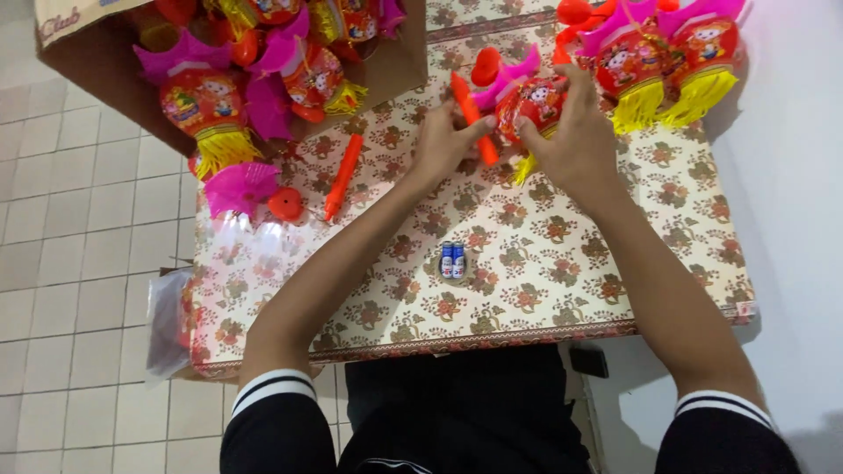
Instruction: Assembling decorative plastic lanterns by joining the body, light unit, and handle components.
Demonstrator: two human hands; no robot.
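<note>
My left hand grips an orange plastic stick near the far middle of the table. My right hand clasps a red toy lantern with a pink top and yellow tassel, right beside the stick. The two hands are close together and the stick's lower end meets the lantern. A second orange stick lies loose on the flower-patterned tablecloth, to the left of my left hand. Two small blue batteries lie side by side on the cloth, nearer to me.
A cardboard box full of similar lanterns stands at the far left. Finished lanterns lie at the far right. A pink lantern top and a red cap rest by the left edge. A clear plastic bag hangs at the table's left side.
</note>
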